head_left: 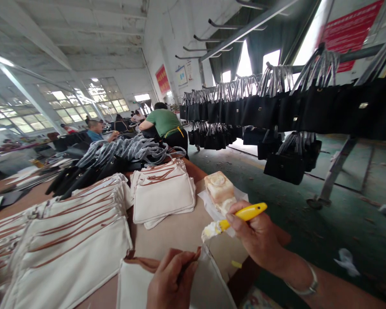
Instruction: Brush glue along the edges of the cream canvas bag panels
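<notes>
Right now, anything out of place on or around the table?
Minor stuff: a crumpled white scrap lies on the floor at right, like litter. A small yellow scrap sits loose on the work surface. A lower piece in the smaller white stack sticks out askew.

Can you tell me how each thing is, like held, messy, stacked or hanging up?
Left hand: pinching the pouch's brown edge
Right hand: gripping the brush
Cream pouch: held at its top edge
Yellow brush: held, tip messy with white stuff
Boxy container: stained; can't tell if open
Cream pouches: stacked
Black bags: hanging, handles wrapped
</notes>
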`<action>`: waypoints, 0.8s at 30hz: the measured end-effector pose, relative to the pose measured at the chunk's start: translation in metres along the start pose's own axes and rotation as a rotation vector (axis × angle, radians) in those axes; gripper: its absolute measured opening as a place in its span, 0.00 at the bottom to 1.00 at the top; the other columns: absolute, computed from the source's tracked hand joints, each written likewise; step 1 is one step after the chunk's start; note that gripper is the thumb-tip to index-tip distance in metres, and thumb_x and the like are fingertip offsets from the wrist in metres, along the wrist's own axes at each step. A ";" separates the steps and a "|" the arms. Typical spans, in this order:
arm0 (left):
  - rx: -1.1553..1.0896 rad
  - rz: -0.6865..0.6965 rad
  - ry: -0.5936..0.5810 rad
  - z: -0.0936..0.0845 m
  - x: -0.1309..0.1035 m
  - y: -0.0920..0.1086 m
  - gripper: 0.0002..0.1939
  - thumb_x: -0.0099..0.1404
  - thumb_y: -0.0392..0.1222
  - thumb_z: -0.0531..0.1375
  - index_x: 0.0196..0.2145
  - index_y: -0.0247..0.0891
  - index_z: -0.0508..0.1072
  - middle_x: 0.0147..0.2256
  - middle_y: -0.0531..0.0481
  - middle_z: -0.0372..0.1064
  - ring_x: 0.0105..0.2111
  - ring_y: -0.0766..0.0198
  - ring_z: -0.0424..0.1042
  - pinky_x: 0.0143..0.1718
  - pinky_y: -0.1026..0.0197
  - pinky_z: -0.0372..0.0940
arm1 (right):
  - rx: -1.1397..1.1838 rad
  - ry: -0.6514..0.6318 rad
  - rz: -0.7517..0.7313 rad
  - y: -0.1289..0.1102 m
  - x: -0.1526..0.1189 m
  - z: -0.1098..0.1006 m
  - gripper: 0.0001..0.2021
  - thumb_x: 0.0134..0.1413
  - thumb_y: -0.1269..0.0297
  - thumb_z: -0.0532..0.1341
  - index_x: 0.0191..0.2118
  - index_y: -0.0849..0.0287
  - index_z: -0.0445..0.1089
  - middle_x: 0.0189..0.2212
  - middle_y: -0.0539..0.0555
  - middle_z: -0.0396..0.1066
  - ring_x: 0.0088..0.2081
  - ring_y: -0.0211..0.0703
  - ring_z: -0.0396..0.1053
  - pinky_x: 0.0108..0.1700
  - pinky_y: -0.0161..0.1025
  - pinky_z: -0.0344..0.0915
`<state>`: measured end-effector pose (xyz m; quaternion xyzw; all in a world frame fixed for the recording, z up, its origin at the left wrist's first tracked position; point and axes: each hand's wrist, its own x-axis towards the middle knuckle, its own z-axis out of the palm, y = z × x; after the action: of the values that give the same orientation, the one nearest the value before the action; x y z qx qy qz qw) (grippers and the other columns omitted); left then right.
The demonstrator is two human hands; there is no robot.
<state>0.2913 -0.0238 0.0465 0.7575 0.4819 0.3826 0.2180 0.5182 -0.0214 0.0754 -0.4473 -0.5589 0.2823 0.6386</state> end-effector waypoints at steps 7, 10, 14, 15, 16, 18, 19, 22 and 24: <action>0.106 0.329 -0.062 -0.008 -0.015 0.005 0.05 0.67 0.39 0.58 0.40 0.42 0.75 0.35 0.50 0.70 0.33 0.69 0.73 0.36 0.72 0.69 | 0.317 -0.094 0.307 0.008 0.008 -0.011 0.08 0.59 0.61 0.60 0.31 0.58 0.64 0.14 0.40 0.52 0.16 0.32 0.46 0.19 0.33 0.44; 0.130 0.350 -0.097 -0.009 -0.013 0.006 0.06 0.68 0.39 0.57 0.40 0.42 0.74 0.34 0.50 0.71 0.33 0.69 0.74 0.36 0.71 0.70 | 0.405 -0.234 0.379 0.002 0.007 -0.009 0.08 0.57 0.63 0.60 0.29 0.59 0.63 0.13 0.40 0.50 0.16 0.31 0.44 0.19 0.33 0.41; 0.099 0.323 -0.124 -0.009 -0.011 0.008 0.07 0.69 0.38 0.56 0.40 0.43 0.74 0.33 0.51 0.70 0.32 0.70 0.73 0.35 0.72 0.69 | 0.445 -0.306 0.413 -0.004 0.010 -0.016 0.05 0.55 0.65 0.60 0.30 0.59 0.64 0.13 0.39 0.50 0.16 0.30 0.42 0.19 0.32 0.40; 0.095 0.325 -0.143 -0.009 -0.010 0.008 0.06 0.68 0.38 0.57 0.39 0.43 0.74 0.33 0.51 0.70 0.31 0.70 0.73 0.35 0.72 0.69 | 0.434 -0.284 0.402 -0.005 0.012 -0.017 0.05 0.55 0.65 0.60 0.31 0.59 0.64 0.13 0.39 0.50 0.16 0.30 0.42 0.19 0.32 0.41; 0.092 0.330 -0.167 -0.009 -0.010 0.007 0.05 0.68 0.38 0.57 0.39 0.43 0.74 0.33 0.51 0.70 0.31 0.69 0.73 0.34 0.72 0.69 | 0.409 -0.256 0.383 -0.005 0.013 -0.019 0.05 0.55 0.65 0.60 0.32 0.59 0.65 0.13 0.39 0.50 0.16 0.30 0.43 0.19 0.32 0.41; 0.091 0.329 -0.204 -0.008 -0.009 0.006 0.05 0.67 0.38 0.58 0.39 0.42 0.74 0.32 0.51 0.70 0.31 0.69 0.73 0.34 0.71 0.69 | 0.346 -0.243 0.355 -0.006 0.014 -0.018 0.05 0.55 0.65 0.61 0.32 0.60 0.66 0.14 0.40 0.52 0.16 0.31 0.45 0.19 0.31 0.43; 0.088 0.319 -0.214 -0.007 -0.008 0.006 0.05 0.67 0.38 0.58 0.39 0.42 0.74 0.32 0.51 0.70 0.31 0.68 0.73 0.34 0.71 0.69 | 0.327 -0.268 0.354 -0.006 0.014 -0.017 0.05 0.55 0.65 0.61 0.31 0.60 0.66 0.14 0.40 0.52 0.17 0.31 0.47 0.19 0.31 0.44; 0.081 0.246 -0.237 -0.009 -0.005 0.011 0.06 0.68 0.39 0.57 0.38 0.42 0.75 0.32 0.50 0.71 0.31 0.68 0.73 0.33 0.70 0.68 | 0.366 -0.353 0.372 -0.009 0.012 -0.016 0.07 0.54 0.65 0.61 0.28 0.60 0.66 0.15 0.41 0.54 0.17 0.30 0.48 0.19 0.31 0.45; 0.078 0.188 -0.249 -0.016 0.002 0.023 0.07 0.67 0.41 0.58 0.35 0.42 0.76 0.30 0.50 0.71 0.29 0.68 0.72 0.31 0.70 0.67 | 0.422 -0.310 0.367 -0.012 0.013 -0.019 0.06 0.54 0.65 0.62 0.29 0.60 0.67 0.14 0.41 0.53 0.16 0.30 0.47 0.19 0.30 0.44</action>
<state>0.2918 -0.0330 0.0728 0.8486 0.3928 0.2856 0.2098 0.5372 -0.0204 0.0929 -0.3502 -0.4887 0.5673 0.5628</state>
